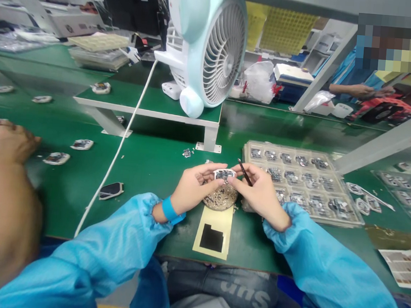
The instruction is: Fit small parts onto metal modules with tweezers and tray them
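Between my two hands sits a small white-rimmed device part (224, 175) with a circuit board inside. My left hand (197, 186) pinches its left side with thumb and fingers. The thumb of my right hand (257, 191) touches its right edge, and black tweezers (245, 172) stick up from between my right fingers. Right below the device is a round container (220, 199) full of tiny pieces. A yellow sheet (214, 216) with a black patch lies in front of that container.
A clear tray (355, 222) of circuit parts stands at the right. A blue fan (195, 53) rests on a raised shelf (148, 113); its white cable (116, 154) crosses the green bench. Device parts (82, 144) lie at left, near another person's arm (7, 181).
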Tool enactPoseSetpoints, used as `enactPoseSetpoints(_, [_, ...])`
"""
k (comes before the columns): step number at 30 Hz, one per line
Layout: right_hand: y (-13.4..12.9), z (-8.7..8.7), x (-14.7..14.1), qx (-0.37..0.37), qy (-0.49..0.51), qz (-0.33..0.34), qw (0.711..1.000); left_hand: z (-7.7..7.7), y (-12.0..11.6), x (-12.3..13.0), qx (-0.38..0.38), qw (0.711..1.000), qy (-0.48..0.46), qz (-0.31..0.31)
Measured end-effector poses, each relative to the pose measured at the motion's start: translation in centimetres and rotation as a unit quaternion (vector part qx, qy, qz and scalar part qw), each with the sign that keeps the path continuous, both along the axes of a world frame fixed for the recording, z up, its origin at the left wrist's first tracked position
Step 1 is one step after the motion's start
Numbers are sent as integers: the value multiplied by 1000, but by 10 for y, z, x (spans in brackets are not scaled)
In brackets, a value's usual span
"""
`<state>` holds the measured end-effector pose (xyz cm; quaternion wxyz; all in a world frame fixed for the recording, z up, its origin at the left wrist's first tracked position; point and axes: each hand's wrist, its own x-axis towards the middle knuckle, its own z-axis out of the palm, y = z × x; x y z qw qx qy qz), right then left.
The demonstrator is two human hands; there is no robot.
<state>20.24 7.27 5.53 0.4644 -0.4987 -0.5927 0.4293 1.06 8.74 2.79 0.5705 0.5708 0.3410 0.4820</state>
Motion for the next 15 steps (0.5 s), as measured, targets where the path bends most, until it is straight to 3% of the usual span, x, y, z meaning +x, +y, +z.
enactPoseSetpoints(8, [-2,1,0,-18,-31,24,999,-2,-4,3,-13,999,-38,-5])
enactPoseSetpoints(15, [-3,0,-3,3,-31,-6,999,0,-2,3,59,991,115,44])
